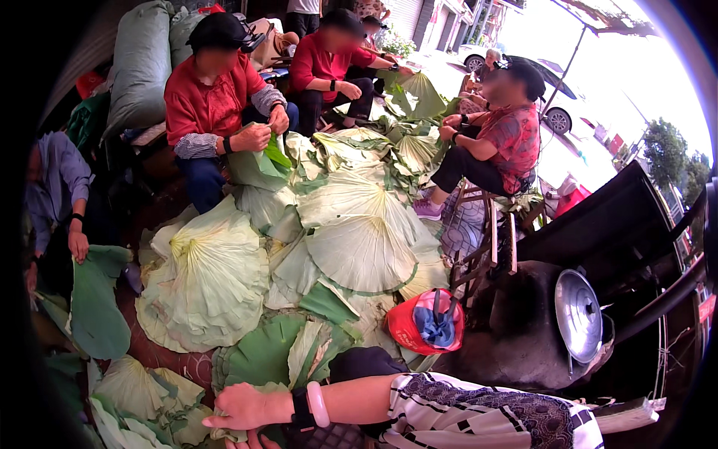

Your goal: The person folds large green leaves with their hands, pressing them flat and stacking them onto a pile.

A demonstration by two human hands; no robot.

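Observation:
From the lower right, my right forearm reaches left across the lower edge, with a pink bangle and a black wristband. My right hand is closed on the edge of a pale green lotus leaf, most of which is hidden under the hand and wrist. Just below it, a few fingers of my left hand show at the picture's lower edge; the rest is cut off, so its grip cannot be made out. Right beyond my hands lie green lotus leaves and a folded, browned one.
Large stacks of lotus leaves cover the ground ahead. Several people sit around them handling leaves; one at left holds a green leaf. A red bag stands right of centre, beside a dark stove with a metal lid.

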